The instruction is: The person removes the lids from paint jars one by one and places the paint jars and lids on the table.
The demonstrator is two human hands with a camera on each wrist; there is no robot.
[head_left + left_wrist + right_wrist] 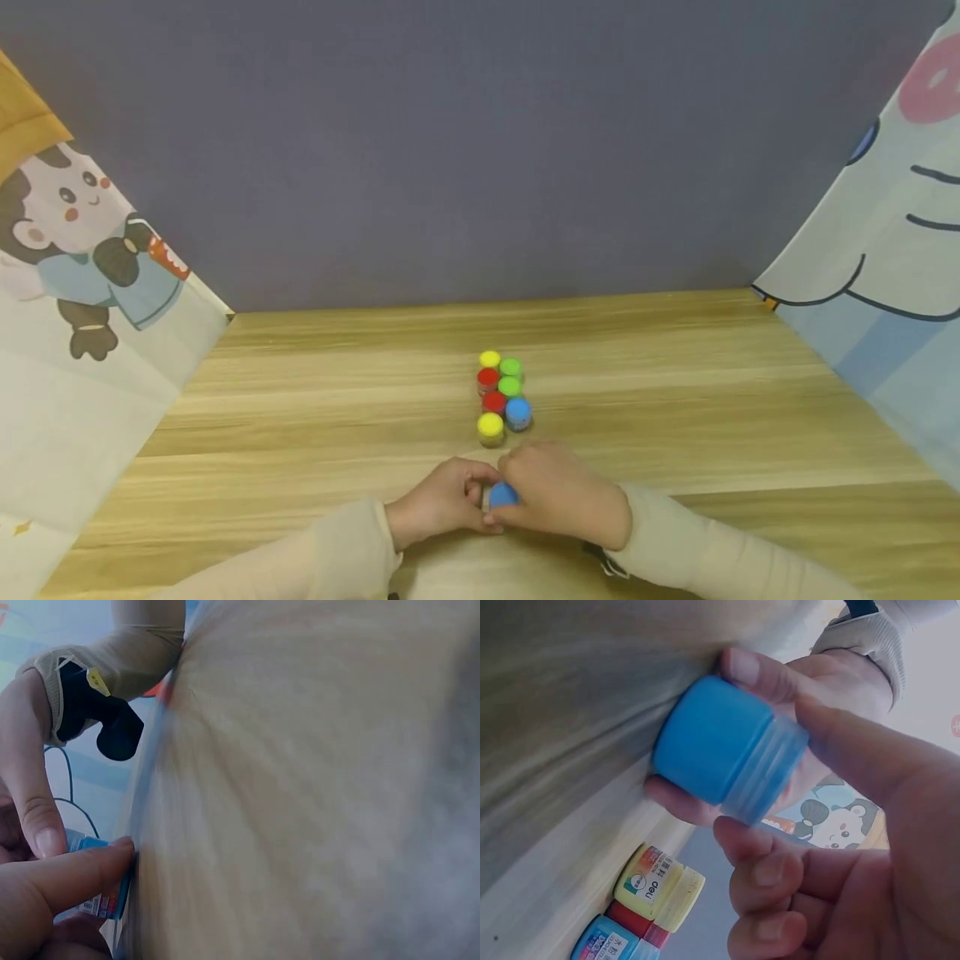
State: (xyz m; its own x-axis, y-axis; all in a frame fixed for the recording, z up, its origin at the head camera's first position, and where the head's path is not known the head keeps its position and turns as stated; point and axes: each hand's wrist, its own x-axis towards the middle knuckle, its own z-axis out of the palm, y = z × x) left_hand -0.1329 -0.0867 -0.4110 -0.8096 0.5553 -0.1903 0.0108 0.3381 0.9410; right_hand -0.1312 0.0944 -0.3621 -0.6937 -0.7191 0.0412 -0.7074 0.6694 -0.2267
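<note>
A blue paint jar (503, 496) with a frosted lid (766, 769) is held between both hands over the near part of the table. My left hand (444, 498) grips the jar's blue body (711, 739), thumb on one side and a finger on the other. From the opposite side, my right hand (562, 492) pinches the lid between thumb and forefinger, its other fingers curled in. In the left wrist view, fingers cover much of the jar (112, 896), leaving a strip of its printed label showing.
Beyond the hands, several paint jars stand in two close columns: a near yellow jar (491, 429), a blue one (518, 414), red (493, 403) and green ones (510, 387). A grey panel (480, 167) rises behind the wooden table (300, 392); cartoon-printed sheets flank it.
</note>
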